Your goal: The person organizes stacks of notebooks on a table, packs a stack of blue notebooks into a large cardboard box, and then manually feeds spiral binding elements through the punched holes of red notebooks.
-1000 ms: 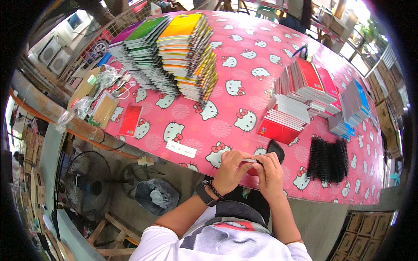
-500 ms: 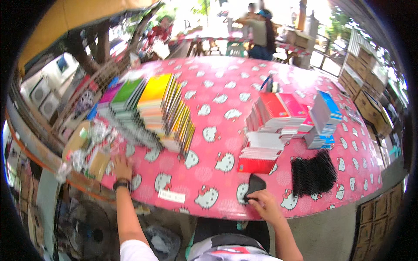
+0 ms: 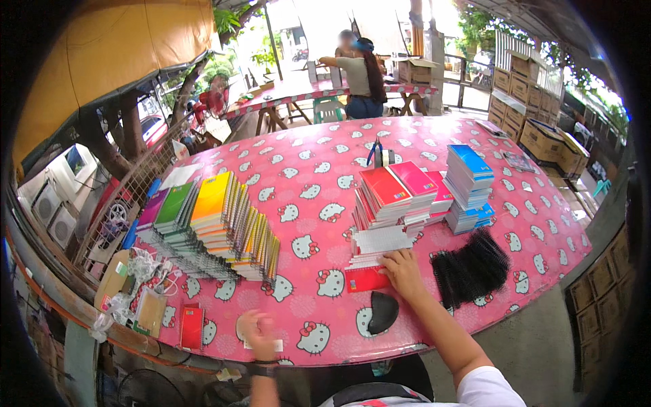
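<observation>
Pink surface [image 3: 420, 146]: right hand [image 3: 403, 270] lies flat on the near notebook stack [image 3: 375, 245]; blurred left hand [image 3: 260, 330], grip unclear, touches a paper slip [image 3: 277, 346]. Lifting one notebook seems next.

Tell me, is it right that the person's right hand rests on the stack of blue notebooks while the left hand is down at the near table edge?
Not quite: the head view shows the right hand on the red-and-white notebook stack, not the blue one. The left hand is at the near edge.

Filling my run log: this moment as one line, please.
right hand: on red notebook | left hand: blurred, on white slip | black pouch: untouched
</observation>
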The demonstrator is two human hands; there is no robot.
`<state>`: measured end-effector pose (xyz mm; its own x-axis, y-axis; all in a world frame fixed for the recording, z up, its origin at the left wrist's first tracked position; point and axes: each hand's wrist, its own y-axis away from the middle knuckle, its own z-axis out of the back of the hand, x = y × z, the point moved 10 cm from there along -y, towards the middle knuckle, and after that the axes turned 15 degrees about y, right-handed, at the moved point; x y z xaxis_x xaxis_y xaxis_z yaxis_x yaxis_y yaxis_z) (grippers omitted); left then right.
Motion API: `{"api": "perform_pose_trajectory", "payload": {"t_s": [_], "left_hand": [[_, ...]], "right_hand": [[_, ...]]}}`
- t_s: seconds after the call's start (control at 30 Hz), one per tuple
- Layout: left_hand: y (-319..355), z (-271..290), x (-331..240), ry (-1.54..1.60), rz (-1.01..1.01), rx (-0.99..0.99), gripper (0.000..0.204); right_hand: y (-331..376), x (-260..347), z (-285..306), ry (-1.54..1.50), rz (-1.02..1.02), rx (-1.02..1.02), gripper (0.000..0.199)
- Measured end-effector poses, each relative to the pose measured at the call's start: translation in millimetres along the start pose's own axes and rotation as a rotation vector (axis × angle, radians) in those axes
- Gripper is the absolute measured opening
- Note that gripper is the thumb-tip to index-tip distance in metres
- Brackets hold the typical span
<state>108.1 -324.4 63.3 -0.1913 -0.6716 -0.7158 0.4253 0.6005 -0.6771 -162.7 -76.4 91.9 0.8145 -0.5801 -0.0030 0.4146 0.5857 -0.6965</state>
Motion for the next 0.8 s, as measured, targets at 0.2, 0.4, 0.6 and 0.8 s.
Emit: {"api": "perform_pose_trajectory", "payload": {"t_s": [0.2, 0.4, 0.6, 0.8], "left_hand": [[21, -119, -109, 0.252, -0.067, 0.159, 0.033], [9, -137, -140, 0.008, -0.127, 0.621, 0.036], [81, -168, -123, -0.179, -0.118, 0.857, 0.017], [68, -168, -121, -0.174, -0.196, 0.848, 0.024]], "right_hand": [[-8, 16, 46, -0.154, -0.080, 0.007, 0.018], [31, 80, 85, -0.491, -0.048, 0.297, 0.019], [89, 92, 49, -0.427, -0.053, 0.397, 0.021], [85, -32, 42, -0.509, -0.474, 0.398, 0.027]]}}
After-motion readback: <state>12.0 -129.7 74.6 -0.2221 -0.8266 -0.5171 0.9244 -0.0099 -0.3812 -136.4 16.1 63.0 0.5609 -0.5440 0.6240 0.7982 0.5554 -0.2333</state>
